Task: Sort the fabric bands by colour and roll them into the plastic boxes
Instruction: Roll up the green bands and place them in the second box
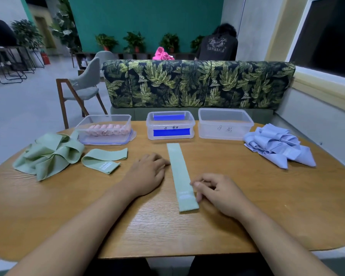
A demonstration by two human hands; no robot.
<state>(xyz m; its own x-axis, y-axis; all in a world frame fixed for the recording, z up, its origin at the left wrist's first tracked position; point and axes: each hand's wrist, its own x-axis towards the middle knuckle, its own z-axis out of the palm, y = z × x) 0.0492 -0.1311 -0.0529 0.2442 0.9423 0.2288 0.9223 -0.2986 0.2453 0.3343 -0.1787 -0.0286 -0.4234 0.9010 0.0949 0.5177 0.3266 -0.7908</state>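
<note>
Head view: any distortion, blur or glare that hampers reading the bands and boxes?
Head view: wide-angle bending curves the edges of the table; light is even, shadows faint beside the left hand and right hand; the flat green band is sharp; writing on the middle box and right box is too soft to read; no strong glare.

This looks like a café or lounge seating area: a wooden table [167,232] stands against a long booth bench [197,84] upholstered in leaf print, with a grey padded chair [86,86] on wooden legs at the far left. Beyond the bench, potted plants [134,41] line a teal wall [147,14]. Another person [217,45] is behind the bench, and black metal-framed furniture [12,62] stands at the far left on an open grey floor [28,108].
</note>
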